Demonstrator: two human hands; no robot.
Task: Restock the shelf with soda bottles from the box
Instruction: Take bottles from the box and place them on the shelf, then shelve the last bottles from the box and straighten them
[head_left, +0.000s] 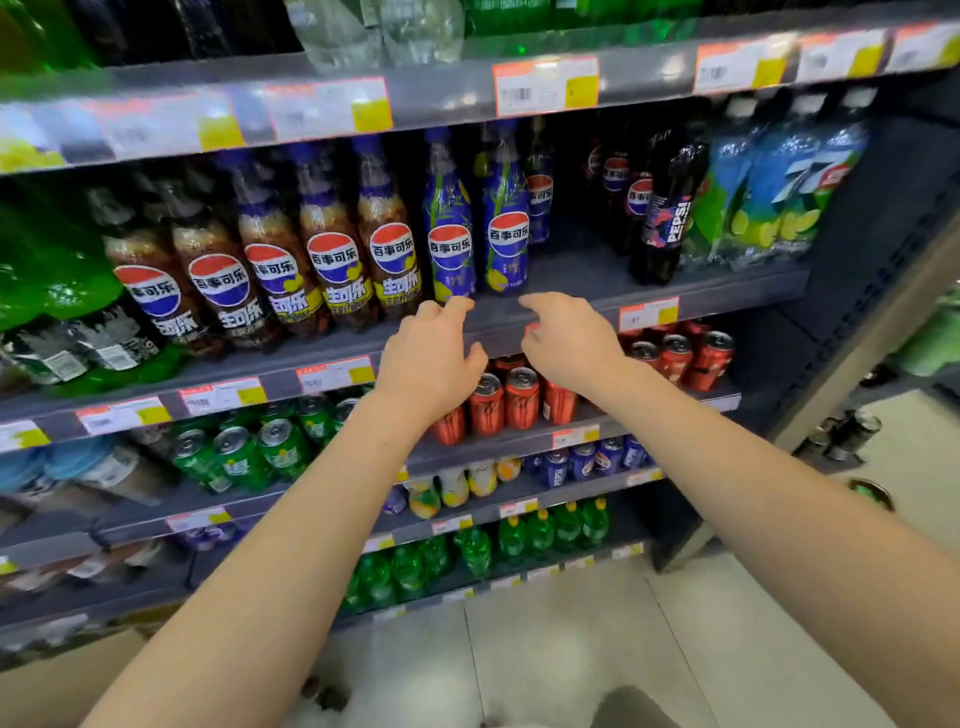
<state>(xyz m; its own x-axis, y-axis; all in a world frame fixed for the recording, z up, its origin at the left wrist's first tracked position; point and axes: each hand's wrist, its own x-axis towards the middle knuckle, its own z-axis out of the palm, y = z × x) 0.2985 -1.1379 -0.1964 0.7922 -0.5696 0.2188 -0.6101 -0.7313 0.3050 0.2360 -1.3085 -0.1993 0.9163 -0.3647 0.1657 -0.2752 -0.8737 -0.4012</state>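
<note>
At the shelf's (582, 275) front edge, both hands are held empty just below two blue bottles (449, 244). The left hand's (431, 358) fingers are loosely curled and apart. The right hand's (566, 338) forefinger is stretched out, the rest bent. Contact with the edge cannot be told. Red cans (519, 397) on the tier below are partly hidden by the hands. Green bottles (47, 280) at the left end are blurred. Bare room is seen right of the blue bottles, before a black bottle (667, 218). What may be the box (52, 680) is cut off at the lower left.
</note>
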